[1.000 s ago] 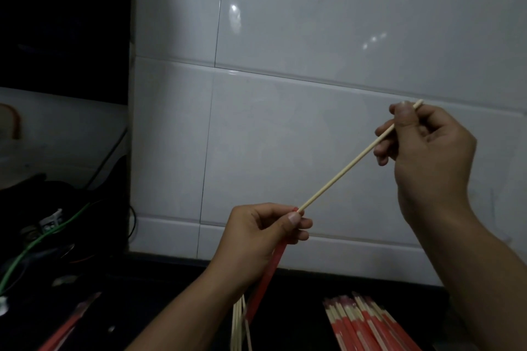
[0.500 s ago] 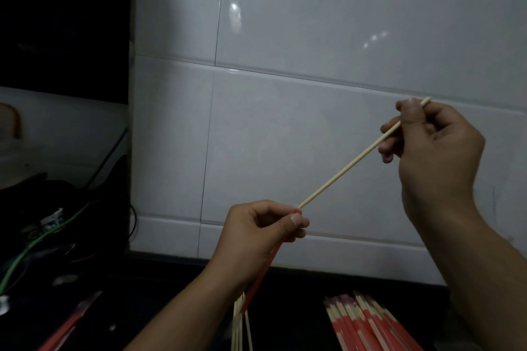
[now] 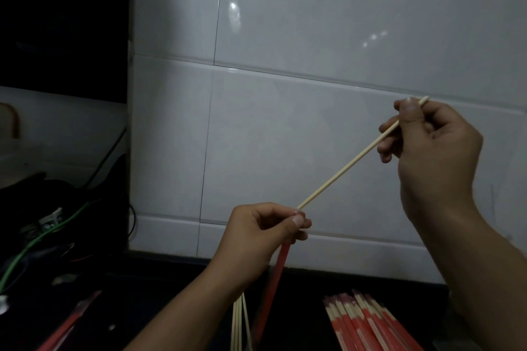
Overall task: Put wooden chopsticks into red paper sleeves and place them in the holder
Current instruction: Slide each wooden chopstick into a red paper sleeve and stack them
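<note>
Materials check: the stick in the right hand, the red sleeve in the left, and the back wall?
Chopstick: looks like pale bare wood or bamboo, matte, thin and straight; which of the two cannot be told.
Red sleeve: looks like thin paper, flat, matte, hanging straight below the left hand.
Wall: glazed white ceramic tile, going by the grout lines and sharp light reflections.

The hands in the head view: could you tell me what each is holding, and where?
The right hand pinches the chopstick near its upper end. The left hand grips the red sleeve at its mouth.
</note>
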### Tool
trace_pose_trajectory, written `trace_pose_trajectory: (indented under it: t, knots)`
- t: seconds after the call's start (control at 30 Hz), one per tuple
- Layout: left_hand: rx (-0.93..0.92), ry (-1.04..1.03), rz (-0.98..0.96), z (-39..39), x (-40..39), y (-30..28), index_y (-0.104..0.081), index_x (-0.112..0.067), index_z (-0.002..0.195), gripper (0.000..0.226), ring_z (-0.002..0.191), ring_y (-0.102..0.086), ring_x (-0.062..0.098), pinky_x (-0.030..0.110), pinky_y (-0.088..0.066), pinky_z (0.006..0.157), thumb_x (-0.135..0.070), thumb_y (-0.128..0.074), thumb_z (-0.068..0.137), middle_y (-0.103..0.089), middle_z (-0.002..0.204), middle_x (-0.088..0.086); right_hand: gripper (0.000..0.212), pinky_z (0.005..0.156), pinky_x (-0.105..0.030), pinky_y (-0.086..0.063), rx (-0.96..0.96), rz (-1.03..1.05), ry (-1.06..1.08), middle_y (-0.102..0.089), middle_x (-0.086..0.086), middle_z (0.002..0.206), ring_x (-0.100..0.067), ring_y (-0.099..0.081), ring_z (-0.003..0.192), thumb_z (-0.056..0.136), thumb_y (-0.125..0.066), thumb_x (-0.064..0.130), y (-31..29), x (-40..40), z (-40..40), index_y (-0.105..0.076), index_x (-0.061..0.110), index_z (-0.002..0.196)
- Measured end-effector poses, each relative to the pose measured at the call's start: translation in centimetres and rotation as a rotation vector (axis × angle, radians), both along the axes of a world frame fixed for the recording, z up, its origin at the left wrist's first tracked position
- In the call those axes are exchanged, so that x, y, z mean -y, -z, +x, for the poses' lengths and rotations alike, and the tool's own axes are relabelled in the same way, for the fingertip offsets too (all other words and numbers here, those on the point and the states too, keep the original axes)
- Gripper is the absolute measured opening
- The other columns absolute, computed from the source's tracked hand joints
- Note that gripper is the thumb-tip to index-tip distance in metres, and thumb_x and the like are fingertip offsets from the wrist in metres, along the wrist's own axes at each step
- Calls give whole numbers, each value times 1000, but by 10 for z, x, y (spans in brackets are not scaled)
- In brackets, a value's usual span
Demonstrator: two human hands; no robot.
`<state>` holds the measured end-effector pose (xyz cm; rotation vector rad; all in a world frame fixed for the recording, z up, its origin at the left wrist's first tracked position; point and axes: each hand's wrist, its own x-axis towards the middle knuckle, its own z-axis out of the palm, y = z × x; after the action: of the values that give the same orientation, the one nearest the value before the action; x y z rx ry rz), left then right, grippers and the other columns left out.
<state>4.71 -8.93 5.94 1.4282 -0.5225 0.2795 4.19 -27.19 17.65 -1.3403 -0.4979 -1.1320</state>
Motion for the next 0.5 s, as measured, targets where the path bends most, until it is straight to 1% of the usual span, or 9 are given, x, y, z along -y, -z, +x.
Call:
trace_pose_trajectory:
  t: [0.17, 0.33, 0.5]
  knots:
    - [2, -32, 31, 1, -2, 1, -78, -10, 92, 10, 87, -73, 21, 35, -60, 85, -11, -70, 87, -77, 87, 7, 16, 47, -26, -47, -10, -21, -9, -64, -1, 67, -13, -57, 49, 100, -53, 18, 0, 0, -2, -62, 15, 87]
    - [-16, -16, 32, 2, 1, 1, -79, -10, 94, 12, 88, -74, 23, 37, -60, 86, -10, -69, 88, -77, 88, 8, 16, 46, -27, -47, -21, -55, -35, -64, -1, 65, -14, -57, 49, 100, -53, 17, 1, 0, -1, -62, 14, 87]
    - [-17, 10, 31, 1, 1, 1, -77, -8, 96, 14, 87, -74, 23, 31, -60, 83, -8, -65, 90, -77, 92, 8, 16, 45, -27, -45, -21, -48, -52, -64, -2, 64, -15, -57, 47, 100, -54, 17, 2, 1, 1, -62, 12, 86]
